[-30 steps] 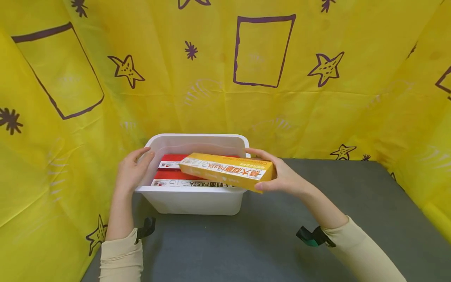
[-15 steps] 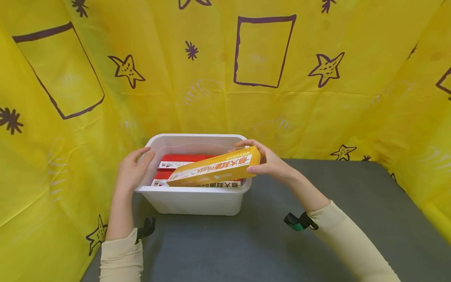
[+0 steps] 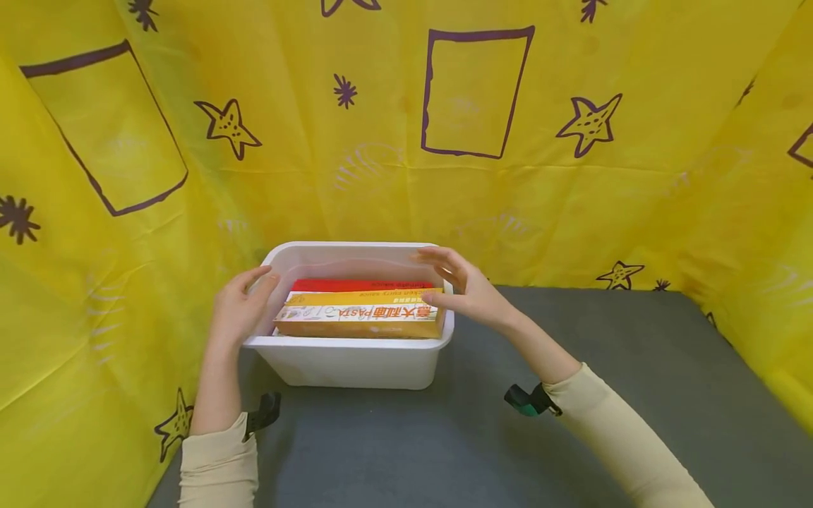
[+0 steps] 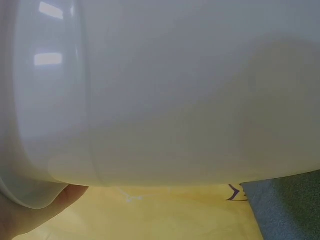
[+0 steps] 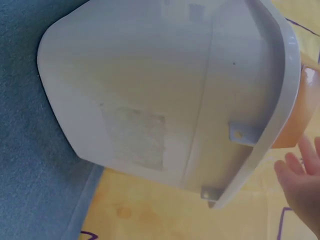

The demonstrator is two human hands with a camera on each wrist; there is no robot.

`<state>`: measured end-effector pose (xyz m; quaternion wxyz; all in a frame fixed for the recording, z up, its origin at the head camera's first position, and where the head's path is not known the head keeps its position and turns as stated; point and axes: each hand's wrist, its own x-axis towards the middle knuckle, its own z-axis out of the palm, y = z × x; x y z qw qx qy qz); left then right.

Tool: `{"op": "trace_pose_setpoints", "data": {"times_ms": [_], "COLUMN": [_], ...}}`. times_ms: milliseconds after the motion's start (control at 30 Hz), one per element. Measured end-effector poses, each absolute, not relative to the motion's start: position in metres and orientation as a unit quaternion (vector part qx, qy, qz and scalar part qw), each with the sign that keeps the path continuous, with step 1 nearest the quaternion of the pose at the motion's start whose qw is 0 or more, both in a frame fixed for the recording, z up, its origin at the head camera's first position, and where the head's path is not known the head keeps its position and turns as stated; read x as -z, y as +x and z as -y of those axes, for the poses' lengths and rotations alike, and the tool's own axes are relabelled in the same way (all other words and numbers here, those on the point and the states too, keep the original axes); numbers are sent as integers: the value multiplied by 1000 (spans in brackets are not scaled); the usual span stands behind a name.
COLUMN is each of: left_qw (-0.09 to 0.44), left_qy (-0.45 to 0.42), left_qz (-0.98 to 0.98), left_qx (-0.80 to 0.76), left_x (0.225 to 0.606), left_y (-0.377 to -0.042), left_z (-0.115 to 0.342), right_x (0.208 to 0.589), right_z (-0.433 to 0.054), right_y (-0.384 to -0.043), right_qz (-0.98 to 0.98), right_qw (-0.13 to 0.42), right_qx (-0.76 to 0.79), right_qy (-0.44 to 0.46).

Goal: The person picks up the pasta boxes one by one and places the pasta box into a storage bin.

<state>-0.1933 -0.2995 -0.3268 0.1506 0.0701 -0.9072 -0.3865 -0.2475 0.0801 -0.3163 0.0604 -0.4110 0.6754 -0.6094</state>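
In the head view, a white plastic bin [image 3: 356,363] stands on the dark table. Across the top of its contents lies a yellow pasta box [image 3: 358,328]. Part of a red box [image 3: 346,285] shows behind it; whatever lies below is hidden. My left hand [image 3: 240,307] grips the bin's left rim. My right hand [image 3: 473,293] is over the right rim, fingers spread and relaxed, with the thumb tip right at the yellow box's end. The right wrist view has the box's end [image 5: 302,107] just beyond the rim, near the fingertips.
A yellow patterned cloth [image 3: 394,190] rises close behind the bin and along both sides. The grey tabletop [image 3: 571,339] extends in front of the bin and to its right. Dark straps [image 3: 533,400] circle the wrists.
My right hand has brought the yellow pasta box leftward and down into the bin, levelled it over the red boxes, and let go. The left hand has stayed at the rim.
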Motion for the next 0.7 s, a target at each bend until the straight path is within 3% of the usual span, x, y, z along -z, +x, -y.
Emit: {"op": "trace_pose_setpoints", "data": {"times_ms": [333,700], "left_qw": [148,133], "left_qy": [67,72], "left_qz": [910,905], "left_qx": [382,398], "left_x": [325,326], "left_y": [-194,-194], "left_z": [299,299], "right_x": [320,320], "right_z": [-85,-80], "right_y": [-237,-231], "right_qz": [-754,-781], "right_qw": [78,26], "right_qx": [503,493], "right_qy": [-415,-383]}}
